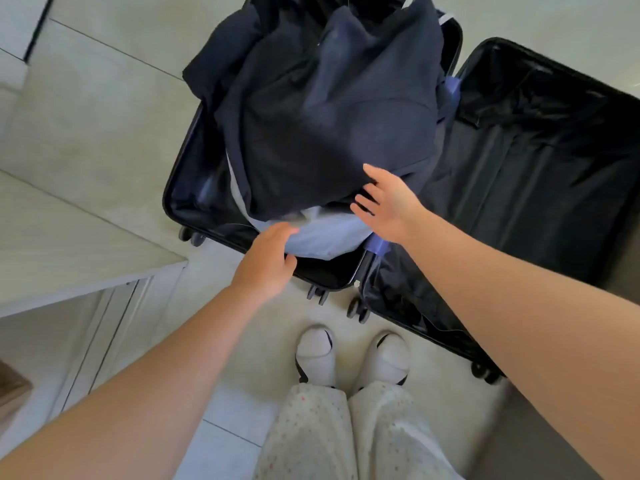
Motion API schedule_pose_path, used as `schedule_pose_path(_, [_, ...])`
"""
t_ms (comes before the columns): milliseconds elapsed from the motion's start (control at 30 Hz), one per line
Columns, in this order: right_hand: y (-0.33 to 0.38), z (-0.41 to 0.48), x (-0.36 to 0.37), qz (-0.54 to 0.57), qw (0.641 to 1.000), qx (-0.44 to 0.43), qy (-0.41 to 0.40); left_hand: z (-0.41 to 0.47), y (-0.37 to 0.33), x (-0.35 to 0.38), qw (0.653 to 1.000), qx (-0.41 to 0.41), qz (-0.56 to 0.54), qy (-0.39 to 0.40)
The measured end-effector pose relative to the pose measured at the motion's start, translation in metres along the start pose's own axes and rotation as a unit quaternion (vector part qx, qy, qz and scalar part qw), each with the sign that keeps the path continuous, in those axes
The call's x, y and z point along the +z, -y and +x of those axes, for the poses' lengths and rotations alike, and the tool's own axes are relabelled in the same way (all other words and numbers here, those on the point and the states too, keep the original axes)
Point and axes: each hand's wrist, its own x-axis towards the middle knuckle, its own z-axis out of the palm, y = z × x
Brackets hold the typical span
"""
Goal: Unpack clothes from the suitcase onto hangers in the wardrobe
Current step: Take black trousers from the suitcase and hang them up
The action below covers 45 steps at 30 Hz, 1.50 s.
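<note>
A black suitcase is lying wide open on the pale tiled floor, both halves facing up. Its left half is holding a heap of dark navy clothes, which is spilling a little over that half's far rim; under the heap, at the suitcase's near edge, a light blue garment is showing. The right half is showing only its black lining.

The right hand is reaching over the suitcase's middle hinge, fingers spread apart and fingertips touching the near edge of the navy heap, gripping nothing. The left hand is resting on the light blue garment at the near rim of the left half, fingers on top and thumb at the cloth's edge (the fingertips are blurred, so I cannot tell whether it is pinching the cloth).

Just in front of the suitcase's wheels, two feet in white socks are standing below speckled trousers. A white cabinet is standing left of the suitcase.
</note>
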Motion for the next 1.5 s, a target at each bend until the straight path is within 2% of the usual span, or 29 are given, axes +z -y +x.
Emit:
schedule_pose_path(200, [0.041,-0.017,0.032,0.054,0.998,-0.028,-0.016,-0.005,-0.003,-0.035,0.999,-0.022,-0.014,-0.020])
schedule_pose_path(367, [0.082,-0.080,0.053,0.188,0.980,-0.058,0.004,-0.022,-0.042,-0.083,0.998,-0.030,-0.039,-0.030])
schedule_pose_path(500, [0.101,-0.139,0.062,0.128,0.989,-0.062,0.025,-0.052,-0.079,-0.117,0.994,-0.051,-0.090,-0.037])
schedule_pose_path(633, [0.114,-0.209,0.070,-0.064,0.994,-0.046,0.077,-0.089,-0.109,-0.151,0.989,-0.061,-0.130,-0.030])
schedule_pose_path(733, [0.118,-0.262,0.075,-0.149,0.985,-0.031,0.083,-0.125,-0.128,-0.182,0.988,-0.062,-0.142,-0.026])
schedule_pose_path(900, [0.129,-0.356,0.093,-0.153,0.973,-0.094,0.142,-0.185,-0.161,-0.244,0.989,-0.017,-0.145,-0.032])
schedule_pose_path(1000, [0.130,-0.415,0.107,-0.175,0.959,-0.107,0.195,-0.222,-0.180,-0.272,0.981,0.014,-0.191,-0.012])
schedule_pose_path(1167, [0.130,-0.505,0.134,-0.172,0.944,-0.102,0.262,-0.279,-0.206,-0.301,0.942,-0.018,-0.336,0.005])
schedule_pose_path(1333, [0.134,-0.565,0.162,-0.177,0.928,-0.078,0.318,-0.331,-0.213,-0.314,0.936,-0.062,-0.347,-0.010])
schedule_pose_path(1400, [0.132,-0.582,0.178,-0.196,0.912,-0.064,0.354,-0.352,-0.206,-0.314,0.906,-0.113,-0.406,-0.040])
schedule_pose_path(1433, [0.130,-0.590,0.184,-0.207,0.902,-0.056,0.375,-0.363,-0.204,-0.315,0.868,-0.161,-0.469,-0.039])
schedule_pose_path(1500, [0.120,-0.605,0.196,-0.239,0.878,-0.038,0.413,-0.384,-0.199,-0.313,0.749,-0.244,-0.616,0.024])
